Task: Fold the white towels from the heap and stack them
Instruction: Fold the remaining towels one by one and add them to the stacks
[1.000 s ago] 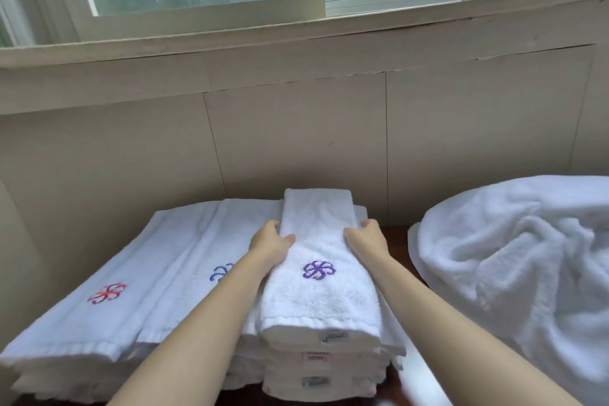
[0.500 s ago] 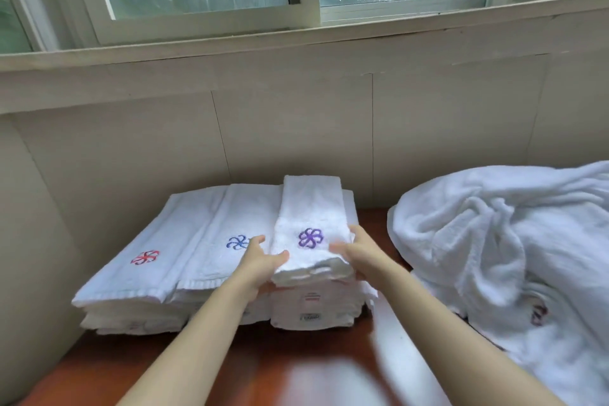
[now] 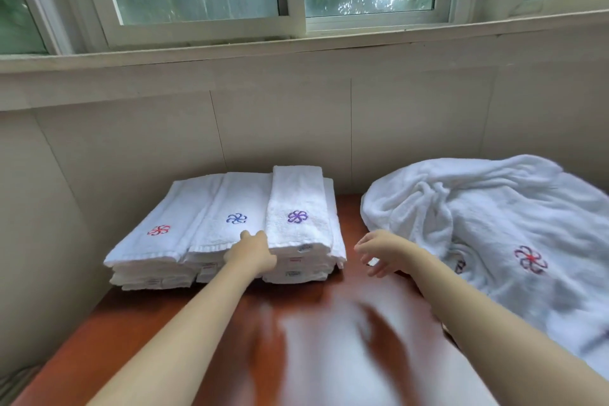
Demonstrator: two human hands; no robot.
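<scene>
Folded towels are sitting in 3 piles side by side at the far-left corner of the counter, backs against the wall. Top ones are showing emblems: red-emblem towel nearest the left edge, blue-emblem towel in the mid, purple-emblem towel on the right pile, which is standing a bit higher than the others. Left hand is resting at the piles' front edge, where mid & right piles meet; fingers are lying out over the blue-emblem towel, released, not gripping anything. Right hand is hovering over bare counter btwn the piles & the heap, fingers loosely curled, holding nothing, touching neither. Heap is lying crumpled along the right edge w/ a dark-and-red emblem facing up.
</scene>
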